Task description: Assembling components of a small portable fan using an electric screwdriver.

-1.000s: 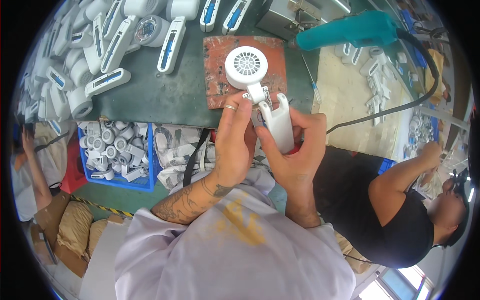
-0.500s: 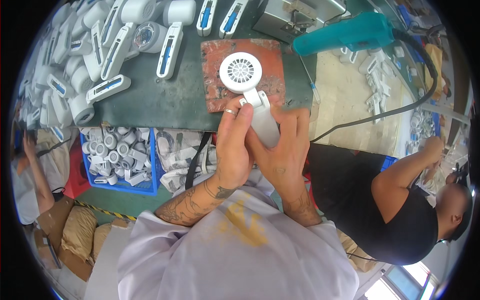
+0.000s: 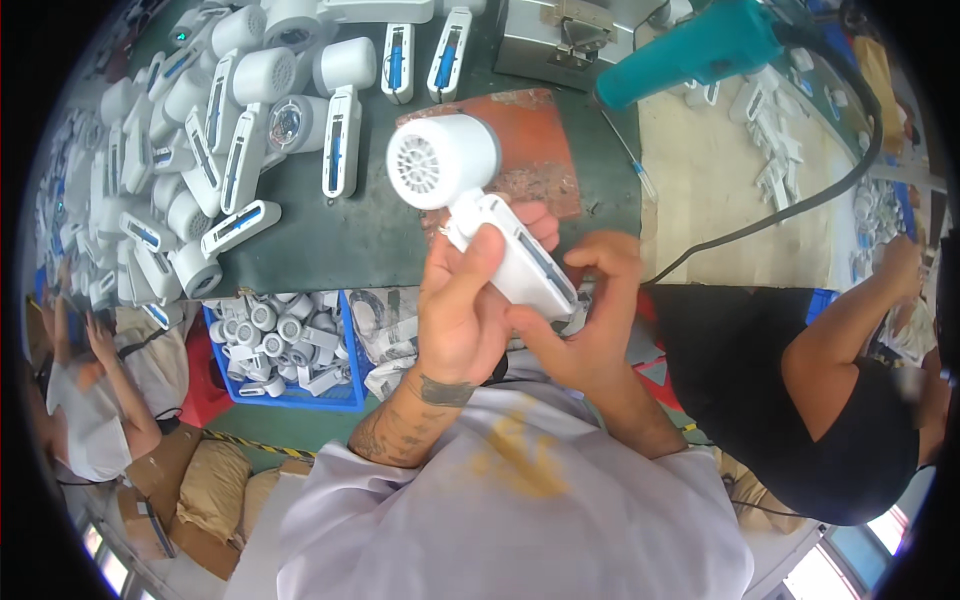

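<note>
My left hand is closed around a white handheld fan, its thumb across the handle near the hinge. The fan's round head has a slotted grille turned to the left. Along the handle's side runs an open slot with dark parts inside. Beside the handle's lower end is my right hand; its thumb seems to touch the bottom edge, while its curled fingers stand apart from the handle. Beneath the fan head lies a worn red mat on the green table.
Many similar white fans, several with blue parts in open handles, crowd the table's left. A teal power tool with a black cable rests at right, near a metal box. A blue crate holds white fan heads. Co-workers sit on both sides.
The fan has been turned in my hands: its grille now faces left and the open handle slot shows. My right fingers have come off the handle. The view has shifted slightly.
</note>
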`<state>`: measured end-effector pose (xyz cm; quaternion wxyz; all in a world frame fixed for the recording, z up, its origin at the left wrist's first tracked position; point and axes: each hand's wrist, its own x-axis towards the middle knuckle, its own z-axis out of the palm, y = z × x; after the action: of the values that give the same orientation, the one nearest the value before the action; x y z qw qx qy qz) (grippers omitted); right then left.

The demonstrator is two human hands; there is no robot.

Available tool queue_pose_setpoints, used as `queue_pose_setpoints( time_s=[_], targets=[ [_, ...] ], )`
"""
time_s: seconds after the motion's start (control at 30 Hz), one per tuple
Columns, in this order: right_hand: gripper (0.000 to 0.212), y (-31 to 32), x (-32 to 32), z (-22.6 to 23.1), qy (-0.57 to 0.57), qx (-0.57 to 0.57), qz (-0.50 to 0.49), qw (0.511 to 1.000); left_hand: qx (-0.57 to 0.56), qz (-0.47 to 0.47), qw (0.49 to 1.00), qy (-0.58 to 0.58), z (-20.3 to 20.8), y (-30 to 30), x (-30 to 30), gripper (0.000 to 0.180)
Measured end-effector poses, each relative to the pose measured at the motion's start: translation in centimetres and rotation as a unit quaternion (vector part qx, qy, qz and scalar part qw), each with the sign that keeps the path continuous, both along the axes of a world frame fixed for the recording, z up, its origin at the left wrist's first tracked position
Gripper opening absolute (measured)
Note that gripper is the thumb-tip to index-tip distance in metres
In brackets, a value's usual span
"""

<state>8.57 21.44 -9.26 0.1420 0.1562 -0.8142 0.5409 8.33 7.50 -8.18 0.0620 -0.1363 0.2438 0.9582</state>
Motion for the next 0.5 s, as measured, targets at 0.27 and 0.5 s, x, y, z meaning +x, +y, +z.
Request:
queue_pose_setpoints(
  time_s=[0.27,0.5],
  targets=[
    [0.027,0.2,0.4,0.8,-0.083,-0.009,0.085,0.993,0.072,0.01,0.997,0.026,-1.2,-0.7,-0.3,0.043],
    [0.023,0.4,0.0,0.0,-0.046,-0.025,0.096,0.994,0.023,0.018,0.999,0.031,-0.9,-0.5,-0.4,0.044]
  ],
)
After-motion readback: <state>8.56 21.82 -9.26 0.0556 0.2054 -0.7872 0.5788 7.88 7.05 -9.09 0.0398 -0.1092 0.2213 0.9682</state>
